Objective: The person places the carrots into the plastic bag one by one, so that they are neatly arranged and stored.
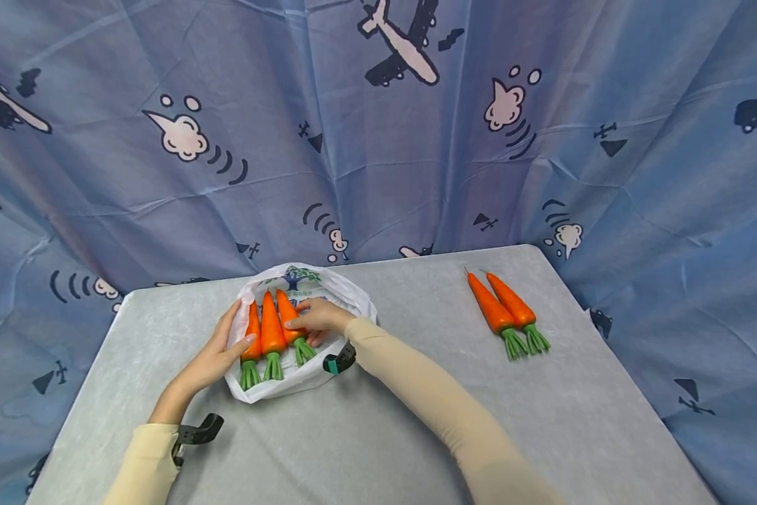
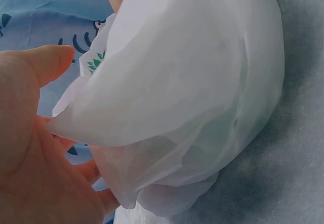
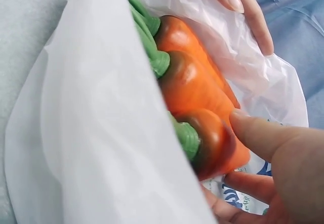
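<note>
A white plastic bag (image 1: 356, 291) with green and blue print lies spread on the table, its mouth wide. Inside it three orange carrots with green stems lie side by side: a left one (image 1: 252, 331), a middle one (image 1: 271, 324) and a right one (image 1: 287, 310). My right hand (image 1: 323, 315) holds the right carrot, thumb on its top and fingers against its side, as the right wrist view shows. At the bag's left rim is my left hand (image 1: 219, 345), thumb spread from the fingers and over the left carrot. Its fingers touch the bag's side in the left wrist view.
Two more carrots, one (image 1: 490, 301) beside the other (image 1: 512, 300), lie at the table's right, stems toward me. A grey-white cloth covers the table (image 1: 416, 407). Behind it hangs a blue printed curtain (image 1: 378, 161).
</note>
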{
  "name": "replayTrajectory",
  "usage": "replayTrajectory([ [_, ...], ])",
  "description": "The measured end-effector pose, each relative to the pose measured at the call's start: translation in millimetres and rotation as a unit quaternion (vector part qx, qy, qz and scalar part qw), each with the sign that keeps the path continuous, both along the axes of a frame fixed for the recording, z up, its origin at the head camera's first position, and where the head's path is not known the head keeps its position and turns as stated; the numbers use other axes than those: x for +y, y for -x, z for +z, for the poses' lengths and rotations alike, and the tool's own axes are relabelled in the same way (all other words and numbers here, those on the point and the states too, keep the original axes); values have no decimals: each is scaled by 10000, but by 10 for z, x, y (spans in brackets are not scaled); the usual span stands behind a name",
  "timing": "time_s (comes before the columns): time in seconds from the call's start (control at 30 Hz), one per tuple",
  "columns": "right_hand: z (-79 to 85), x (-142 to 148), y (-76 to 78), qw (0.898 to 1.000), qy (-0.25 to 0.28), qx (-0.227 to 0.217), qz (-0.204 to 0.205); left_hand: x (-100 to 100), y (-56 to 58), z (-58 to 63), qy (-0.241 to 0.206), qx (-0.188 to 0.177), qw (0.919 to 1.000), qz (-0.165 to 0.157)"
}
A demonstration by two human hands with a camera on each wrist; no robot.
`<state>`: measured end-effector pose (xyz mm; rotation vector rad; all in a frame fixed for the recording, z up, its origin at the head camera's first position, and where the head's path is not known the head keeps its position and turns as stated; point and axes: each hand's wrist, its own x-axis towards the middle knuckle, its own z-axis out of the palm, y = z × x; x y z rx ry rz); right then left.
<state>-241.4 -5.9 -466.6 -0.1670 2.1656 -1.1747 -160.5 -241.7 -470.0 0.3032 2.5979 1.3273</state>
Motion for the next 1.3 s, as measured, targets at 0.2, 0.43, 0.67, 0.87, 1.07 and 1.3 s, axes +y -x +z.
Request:
replayTrajectory([
  [0.2, 44, 69, 55, 9995, 302, -111, 56, -9, 7, -8, 41, -10, 10000, 28],
  [0.43, 208, 205, 86, 9994, 300, -78, 172, -20, 10, -20, 46, 65, 10000, 32],
  [0.67, 346, 440, 116, 9994, 159, 0, 299, -25, 8, -29, -15, 150, 9999, 32],
  [0.87, 461, 740, 116, 9991, -77, 171, 383, -35, 2, -31, -11, 150, 9999, 30],
  [1.07, 556, 1133, 115, 9991, 103, 298, 266, -44, 4, -31, 6, 144, 9999, 36],
  [1.3, 603, 1782, 28, 9983, 255, 509, -84, -42, -2, -18, -23, 76, 10000, 27],
])
